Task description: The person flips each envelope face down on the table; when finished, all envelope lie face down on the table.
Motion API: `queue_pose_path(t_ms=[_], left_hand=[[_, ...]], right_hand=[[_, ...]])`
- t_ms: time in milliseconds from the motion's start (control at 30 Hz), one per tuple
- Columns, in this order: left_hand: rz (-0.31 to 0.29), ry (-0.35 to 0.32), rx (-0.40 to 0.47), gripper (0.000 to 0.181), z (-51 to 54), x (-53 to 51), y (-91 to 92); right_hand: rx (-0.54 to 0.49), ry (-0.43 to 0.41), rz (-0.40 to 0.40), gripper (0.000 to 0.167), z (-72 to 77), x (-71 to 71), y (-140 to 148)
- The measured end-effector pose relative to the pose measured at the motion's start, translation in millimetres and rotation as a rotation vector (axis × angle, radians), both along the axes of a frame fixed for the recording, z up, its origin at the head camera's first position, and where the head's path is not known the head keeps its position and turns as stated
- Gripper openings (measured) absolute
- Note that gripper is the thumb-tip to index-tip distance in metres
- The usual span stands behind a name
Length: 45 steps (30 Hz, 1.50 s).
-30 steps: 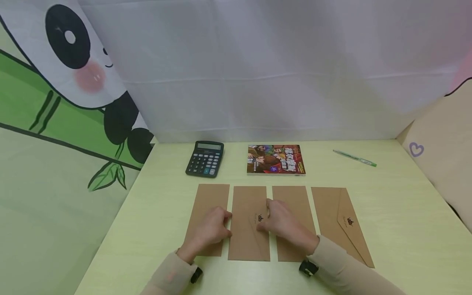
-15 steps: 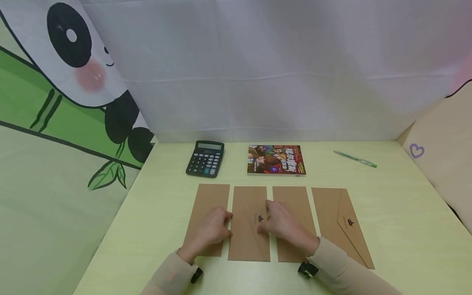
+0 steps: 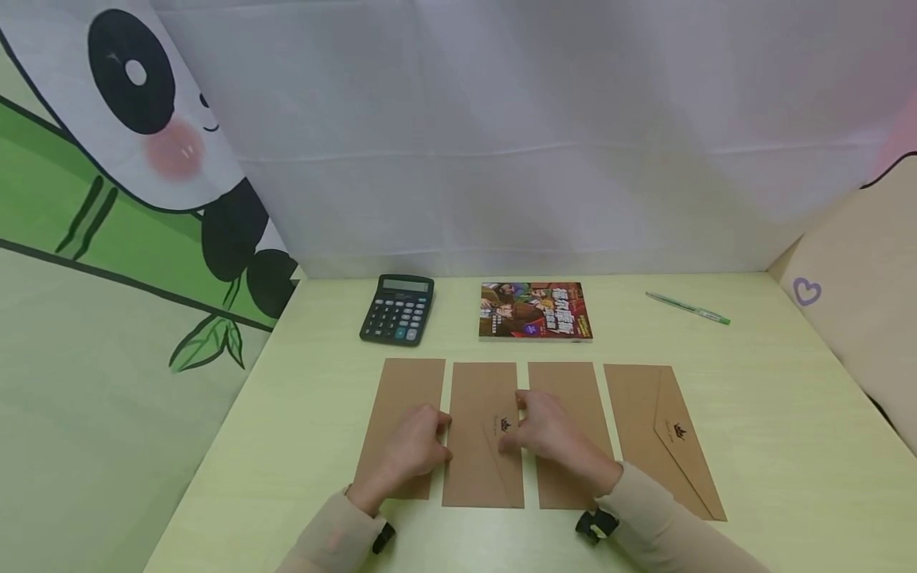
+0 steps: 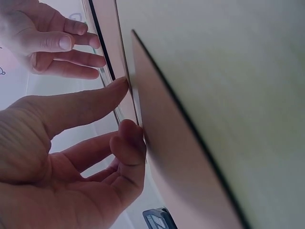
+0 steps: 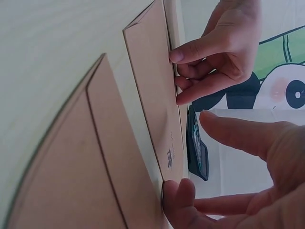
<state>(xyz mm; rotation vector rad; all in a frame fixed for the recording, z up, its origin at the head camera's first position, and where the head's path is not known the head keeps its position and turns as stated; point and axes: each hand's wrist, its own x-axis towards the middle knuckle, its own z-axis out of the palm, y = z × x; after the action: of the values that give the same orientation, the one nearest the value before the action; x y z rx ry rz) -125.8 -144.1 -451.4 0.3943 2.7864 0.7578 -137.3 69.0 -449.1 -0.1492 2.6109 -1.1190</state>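
Observation:
Several brown envelopes lie flat side by side on the table. My left hand point(image 3: 411, 450) lies over the leftmost envelope point(image 3: 408, 386), its thumb and forefinger touching the left edge of the second envelope point(image 3: 476, 469). At that envelope's right edge, by its crown print, is my right hand point(image 3: 555, 434), thumb and forefinger spread and the hand over the third envelope point(image 3: 566, 382). The left wrist view shows my left hand point(image 4: 71, 152) with thumb and finger apart at an envelope edge. In the right wrist view a fingertip of my right hand point(image 5: 252, 186) meets the envelope point(image 5: 152, 81).
Behind the row lie a black calculator point(image 3: 398, 310), a colourful book point(image 3: 535, 311) and a green pen point(image 3: 688, 307). The rightmost envelope point(image 3: 637, 430) shows its flap and a crown print. A white cloth point(image 3: 516, 159) hangs behind the table.

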Motion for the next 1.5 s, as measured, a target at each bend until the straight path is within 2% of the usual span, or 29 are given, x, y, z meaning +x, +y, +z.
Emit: queue_pose_path(t_ms=[267, 500, 567, 667, 767, 1167, 1333, 1500], left_hand=[[0.016, -0.02, 0.025, 0.028, -1.2, 0.5, 0.3], [0.002, 0.016, 0.023, 0.035, -1.2, 0.0, 0.3], [0.0, 0.018, 0.015, 0.034, -0.9, -0.4, 0.6], [0.001, 0.02, 0.001, 0.033, -0.1, -1.2, 1.0], [-0.006, 0.027, -0.007, 0.034, 0.8, -1.7, 1.0], [-0.046, 0.043, -0.012, 0.036, -0.6, -3.4, -2.2], [-0.055, 0.058, -0.017, 0.039, -1.5, -3.0, -2.7], [-0.042, 0.031, -0.018, 0.037, -1.1, -2.8, -1.7]], right_hand=[[-0.014, -0.005, 0.009, 0.08, -1.0, 0.0, 0.1], [-0.029, 0.004, 0.038, 0.059, 5.1, 2.1, -1.2], [-0.033, -0.014, 0.025, 0.06, 6.9, 2.1, -0.8], [-0.034, -0.033, 0.004, 0.074, 8.4, 1.7, 0.0], [-0.042, -0.039, -0.002, 0.078, 9.3, 0.2, 0.1], [-0.088, -0.06, -0.028, 0.074, 6.4, -2.0, 4.4], [-0.164, -0.082, -0.021, 0.074, 7.0, -0.9, 6.2], [-0.187, -0.102, -0.022, 0.076, 7.6, -1.3, 6.3]])
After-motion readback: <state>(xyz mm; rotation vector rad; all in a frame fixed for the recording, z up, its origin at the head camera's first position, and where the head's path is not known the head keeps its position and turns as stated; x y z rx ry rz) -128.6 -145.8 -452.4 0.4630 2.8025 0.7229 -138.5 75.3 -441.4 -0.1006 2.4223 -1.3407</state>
